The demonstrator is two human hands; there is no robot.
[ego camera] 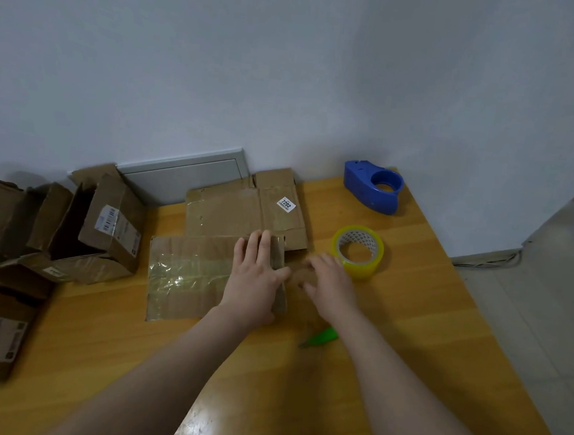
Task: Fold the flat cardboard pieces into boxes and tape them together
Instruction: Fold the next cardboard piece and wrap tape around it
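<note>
Pressing flat cardboard piece (188, 274), long axis left-right, left hand (256, 283) fingers straight, right hand (332, 282) blurred, fingers loosely spread

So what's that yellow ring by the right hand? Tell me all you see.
It is a roll of tape, clear with a yellow tint, wound on a whitish core with dark printed marks. It lies flat on the wooden table, hole facing up. The blurred right hand is close beside it; whether they touch I cannot tell.
</note>
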